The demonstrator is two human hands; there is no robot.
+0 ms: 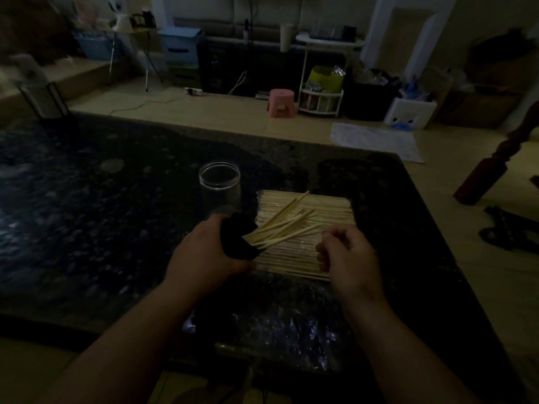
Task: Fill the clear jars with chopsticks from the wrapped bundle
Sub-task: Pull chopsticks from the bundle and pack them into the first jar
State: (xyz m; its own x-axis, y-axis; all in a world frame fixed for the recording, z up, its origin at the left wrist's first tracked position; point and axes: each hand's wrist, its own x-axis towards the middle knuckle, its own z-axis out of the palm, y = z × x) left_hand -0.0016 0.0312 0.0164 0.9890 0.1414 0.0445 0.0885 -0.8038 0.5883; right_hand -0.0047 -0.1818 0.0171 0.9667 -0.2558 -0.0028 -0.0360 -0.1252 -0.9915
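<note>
A dim, cluttered room, pink stool [281, 102] at 12 o'clock. On the dark speckled stone table [87, 199] lies the wrapped bundle [329, 211], with a clear jar [219, 185] at its 10 o'clock. At the bundle's 8 o'clock the left hand [204, 258] grips fanned loose chopsticks [285, 223]. At 4 o'clock the right hand [350, 258] curls over the bundle's end, grasp unclear.

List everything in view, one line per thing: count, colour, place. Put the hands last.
table: one, dark speckled, fills the foreground.
wrapped bundle: one, pale wood in clear wrap, flat on the table.
clear jar: one, transparent, upright by the bundle's far left corner.
loose chopsticks: a handful, pale, fanned over the bundle.
black cloth: one, black, gripped together with the loose chopsticks' near ends.
pink stool: one, pink, on the floor beyond.
left hand: grips the loose chopsticks and black cloth.
right hand: fingers curled at the bundle's near right end; any hold unclear.
</note>
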